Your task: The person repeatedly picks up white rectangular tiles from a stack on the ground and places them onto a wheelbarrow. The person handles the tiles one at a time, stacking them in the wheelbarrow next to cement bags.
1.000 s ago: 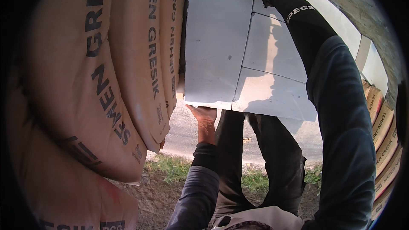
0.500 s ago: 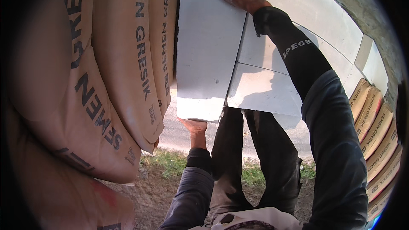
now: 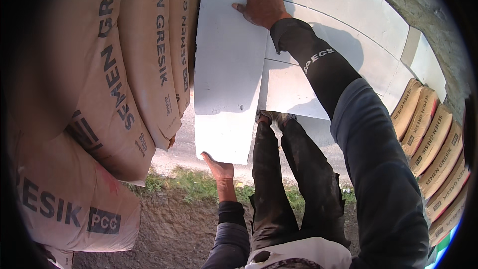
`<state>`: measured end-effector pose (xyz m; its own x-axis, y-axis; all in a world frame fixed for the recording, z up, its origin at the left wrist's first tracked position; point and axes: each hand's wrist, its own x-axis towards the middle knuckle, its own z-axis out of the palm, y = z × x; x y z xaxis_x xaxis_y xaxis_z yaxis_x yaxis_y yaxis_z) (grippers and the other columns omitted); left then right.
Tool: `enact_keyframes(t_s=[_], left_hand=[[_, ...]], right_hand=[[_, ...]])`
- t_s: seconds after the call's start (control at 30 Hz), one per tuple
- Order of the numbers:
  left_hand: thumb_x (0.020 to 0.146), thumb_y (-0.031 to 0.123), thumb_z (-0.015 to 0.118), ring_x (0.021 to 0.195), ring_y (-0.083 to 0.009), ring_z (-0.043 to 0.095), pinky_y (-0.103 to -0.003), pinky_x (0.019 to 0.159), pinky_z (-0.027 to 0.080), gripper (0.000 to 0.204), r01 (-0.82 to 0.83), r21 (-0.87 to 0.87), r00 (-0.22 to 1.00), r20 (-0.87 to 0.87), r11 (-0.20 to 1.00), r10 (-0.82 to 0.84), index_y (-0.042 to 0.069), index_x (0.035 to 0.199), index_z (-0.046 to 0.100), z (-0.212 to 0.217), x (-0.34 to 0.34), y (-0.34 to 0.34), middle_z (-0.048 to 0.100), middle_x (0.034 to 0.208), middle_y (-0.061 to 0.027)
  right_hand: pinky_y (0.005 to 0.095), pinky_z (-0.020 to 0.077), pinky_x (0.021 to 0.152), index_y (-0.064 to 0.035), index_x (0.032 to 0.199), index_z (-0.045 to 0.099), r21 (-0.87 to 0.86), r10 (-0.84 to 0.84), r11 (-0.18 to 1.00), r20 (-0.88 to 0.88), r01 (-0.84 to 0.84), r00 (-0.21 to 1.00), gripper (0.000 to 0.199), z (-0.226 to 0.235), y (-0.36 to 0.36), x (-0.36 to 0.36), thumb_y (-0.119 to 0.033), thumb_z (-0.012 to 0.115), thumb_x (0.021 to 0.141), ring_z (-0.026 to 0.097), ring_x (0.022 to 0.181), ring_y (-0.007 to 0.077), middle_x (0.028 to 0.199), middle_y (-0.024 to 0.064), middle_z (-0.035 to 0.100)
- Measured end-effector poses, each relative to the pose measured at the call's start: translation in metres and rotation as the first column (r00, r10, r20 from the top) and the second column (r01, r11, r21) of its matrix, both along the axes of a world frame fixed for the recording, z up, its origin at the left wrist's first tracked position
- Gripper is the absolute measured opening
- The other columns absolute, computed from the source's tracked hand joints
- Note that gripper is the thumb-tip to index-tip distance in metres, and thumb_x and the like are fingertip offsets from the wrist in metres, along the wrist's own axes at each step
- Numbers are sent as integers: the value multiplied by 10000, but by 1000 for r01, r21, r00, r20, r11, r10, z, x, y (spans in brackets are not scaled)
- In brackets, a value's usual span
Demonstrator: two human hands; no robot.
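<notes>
A long pale-grey lightweight concrete block [image 3: 229, 69] lies in front of me, its near end jutting out past the blocks beside it. My left hand [image 3: 220, 169] is at that near end, thumb up against the edge. Its other fingers are hidden beneath the block. Across the far end rests my right hand [image 3: 261, 7], palm down with fingers spread, the fingertips around the far edge. More pale blocks [image 3: 294, 87] sit close together to the right, under my right forearm.
Brown paper cement bags [image 3: 144, 45] are stacked high along the left, close to the block. Another bag stack [image 3: 433, 144] stands at the right. A rough concrete edge [image 3: 413, 5] curves along the far right. Grass [image 3: 191, 184] and bare soil [image 3: 174, 224] show below.
The long block has come toward me and a little left, uncovering part of a block beyond its far end. Both hands have moved nearer with it. My view has also shifted slightly.
</notes>
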<state>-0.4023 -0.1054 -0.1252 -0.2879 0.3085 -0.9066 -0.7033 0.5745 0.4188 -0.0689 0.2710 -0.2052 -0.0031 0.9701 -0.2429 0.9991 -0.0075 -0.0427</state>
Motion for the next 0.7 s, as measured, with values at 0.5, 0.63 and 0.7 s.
enact_keyframes(t_s=[0.5,0.63,0.7], left_hand=[[902,726,540,1273,-420,511,-536,963,500,995,390,-24,888,-257,921,-382,4,1530,268,313,104,88,415,1441,-273],[879,746,562,1233,-409,555,-523,909,551,1019,451,13,864,-258,892,-433,-21,1501,311,332,106,126,461,1404,-277],[876,751,558,1286,-422,515,-551,961,525,1020,386,32,904,-212,922,-371,-7,1510,304,341,106,139,424,1443,-289]], right_hand=[[393,277,1216,-81,1526,370,-705,-678,707,-699,60,-227,724,275,-268,-47,156,518,858,428,1402,313,1495,169,472],[378,439,1057,-47,1405,515,-904,-686,392,-165,-169,-708,538,315,-218,-38,-112,616,881,569,1235,311,1354,183,581],[374,487,977,-16,1324,571,-871,-627,484,-283,-78,-726,467,343,-210,-36,-263,612,930,632,1148,292,1267,183,635]])
